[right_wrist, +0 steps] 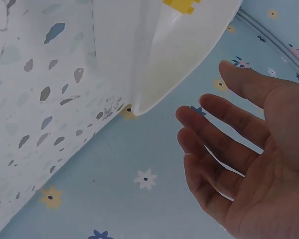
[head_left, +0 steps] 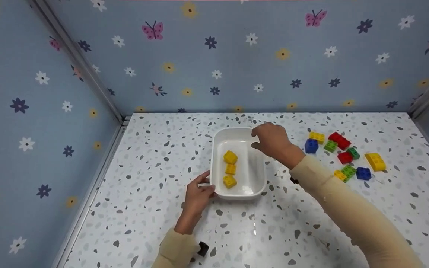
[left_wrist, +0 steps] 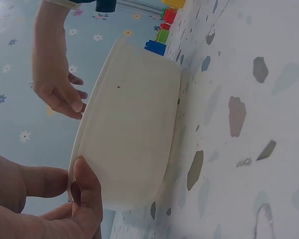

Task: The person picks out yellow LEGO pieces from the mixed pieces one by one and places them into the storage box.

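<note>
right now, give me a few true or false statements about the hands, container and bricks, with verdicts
1. The left hand holds the rim of the white container. True.
2. The right hand holds a yellow brick. False: the right hand is empty.
3. Three yellow bricks lie inside the white container. True.
4. The blue bricks lie inside the white container. False: they lie on the table, to its right.

No text, label, brand, number or sign (however small) can be read.
</note>
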`<state>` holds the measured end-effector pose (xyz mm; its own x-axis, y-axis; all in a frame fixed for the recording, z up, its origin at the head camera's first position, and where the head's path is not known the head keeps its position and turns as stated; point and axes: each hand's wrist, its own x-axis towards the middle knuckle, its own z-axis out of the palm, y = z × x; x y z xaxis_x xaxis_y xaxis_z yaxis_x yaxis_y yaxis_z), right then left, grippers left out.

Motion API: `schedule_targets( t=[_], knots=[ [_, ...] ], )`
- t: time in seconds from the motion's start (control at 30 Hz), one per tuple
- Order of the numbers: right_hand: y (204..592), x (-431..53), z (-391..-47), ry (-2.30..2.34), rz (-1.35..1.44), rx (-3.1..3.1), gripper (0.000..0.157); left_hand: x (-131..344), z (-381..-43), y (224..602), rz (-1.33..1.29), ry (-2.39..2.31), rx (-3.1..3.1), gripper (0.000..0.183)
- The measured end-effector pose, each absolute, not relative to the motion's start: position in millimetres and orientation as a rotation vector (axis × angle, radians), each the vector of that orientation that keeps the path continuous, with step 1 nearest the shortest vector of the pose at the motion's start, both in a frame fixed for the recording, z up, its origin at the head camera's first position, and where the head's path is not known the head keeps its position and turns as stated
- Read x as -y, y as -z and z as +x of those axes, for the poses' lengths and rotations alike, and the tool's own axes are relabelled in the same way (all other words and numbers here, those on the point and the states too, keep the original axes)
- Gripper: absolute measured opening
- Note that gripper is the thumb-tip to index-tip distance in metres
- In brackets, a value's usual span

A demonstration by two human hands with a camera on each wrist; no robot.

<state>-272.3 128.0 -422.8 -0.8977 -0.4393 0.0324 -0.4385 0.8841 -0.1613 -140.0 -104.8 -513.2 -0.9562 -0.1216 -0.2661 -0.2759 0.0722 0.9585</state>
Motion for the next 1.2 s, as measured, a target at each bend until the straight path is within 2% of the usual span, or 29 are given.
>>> schedule_targets(
  t=[0.87,1.2],
  knots=[
    [426.9,-245.1,-240.5,0.517,-0.472,-3.098,0.03,102.9,-140.1,511.3,-0.47,-1.995,-2.209,0.054],
    [439.6,-276.9,-228.1,0.505,-0.393,-3.086,0.028,103.9,-140.2,512.1,-0.424,-2.021,-2.213,0.055]
  ],
)
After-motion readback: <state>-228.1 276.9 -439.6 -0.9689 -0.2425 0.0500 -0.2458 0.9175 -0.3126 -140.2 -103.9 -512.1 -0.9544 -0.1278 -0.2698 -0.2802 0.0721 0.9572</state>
